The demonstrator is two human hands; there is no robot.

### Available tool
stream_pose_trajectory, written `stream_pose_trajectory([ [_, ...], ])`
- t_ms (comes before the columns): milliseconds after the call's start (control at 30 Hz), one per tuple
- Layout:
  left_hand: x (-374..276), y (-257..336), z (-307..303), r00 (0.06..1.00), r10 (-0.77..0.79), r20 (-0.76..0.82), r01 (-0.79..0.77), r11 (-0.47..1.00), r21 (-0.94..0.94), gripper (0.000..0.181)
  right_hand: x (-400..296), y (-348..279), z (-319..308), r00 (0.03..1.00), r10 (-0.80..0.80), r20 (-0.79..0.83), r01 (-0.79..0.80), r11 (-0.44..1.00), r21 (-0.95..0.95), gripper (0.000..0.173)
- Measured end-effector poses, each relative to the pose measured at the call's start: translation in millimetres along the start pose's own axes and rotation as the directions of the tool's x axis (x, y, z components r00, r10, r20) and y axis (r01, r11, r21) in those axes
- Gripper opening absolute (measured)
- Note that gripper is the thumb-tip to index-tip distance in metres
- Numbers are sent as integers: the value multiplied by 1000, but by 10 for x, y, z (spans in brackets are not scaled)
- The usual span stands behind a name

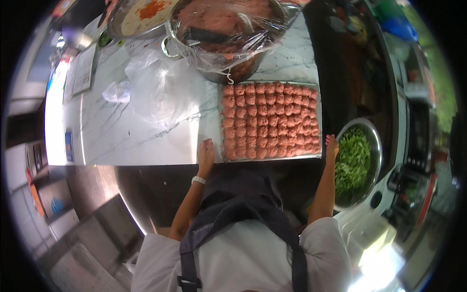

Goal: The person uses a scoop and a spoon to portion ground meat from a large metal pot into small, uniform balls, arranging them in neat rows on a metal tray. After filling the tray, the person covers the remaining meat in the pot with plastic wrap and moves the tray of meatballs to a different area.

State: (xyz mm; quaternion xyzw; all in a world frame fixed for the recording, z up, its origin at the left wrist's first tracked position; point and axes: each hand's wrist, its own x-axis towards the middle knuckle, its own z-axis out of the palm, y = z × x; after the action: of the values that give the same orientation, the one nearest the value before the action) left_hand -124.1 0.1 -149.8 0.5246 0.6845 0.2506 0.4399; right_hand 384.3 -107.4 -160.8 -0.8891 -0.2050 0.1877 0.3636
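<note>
A rectangular metal tray (221,120) lies at the table's front edge, filled with close rows of raw minced-meat balls (271,120). My left hand (207,155) is just left of the tray's near corner, above the table edge, with a small gap showing between them. My right hand (331,144) is beyond the tray's right side, between it and a metal bowl (379,157) of chopped green leaves (353,160). Neither hand shows anything held. Both are small in view, and how far their fingers are curled is unclear.
Behind the tray stands a large metal pot (251,65) of minced meat, partly covered with plastic film. A wide bowl (116,31) with pale contents and orange-red powder is at the back left. Clear plastic sheeting (160,91) and a crumpled bag (117,92) lie on the marble-patterned tabletop (146,146).
</note>
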Motion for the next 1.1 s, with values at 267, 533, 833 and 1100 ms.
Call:
stream_pose_trajectory([
  [267, 158, 254, 545, 967, 84, -239, -26, 971, 238, 40, 719, -32, 370, 909, -297, 292, 348, 927, -139, 47],
  [533, 277, 566, 768, 905, -267, -330, 302, 952, 57, 51, 610, 169, 524, 800, -543, 255, 596, 669, -445, 39],
  [833, 262, -52, 1037, 889, -255, -382, 301, 951, 67, 50, 510, -249, 414, 964, 31, 263, 63, 939, -339, 74],
  [1100, 100, 252, 638, 797, -598, 85, 582, 723, -372, 66, 922, 21, 477, 892, 250, 378, -249, 967, -51, 86],
])
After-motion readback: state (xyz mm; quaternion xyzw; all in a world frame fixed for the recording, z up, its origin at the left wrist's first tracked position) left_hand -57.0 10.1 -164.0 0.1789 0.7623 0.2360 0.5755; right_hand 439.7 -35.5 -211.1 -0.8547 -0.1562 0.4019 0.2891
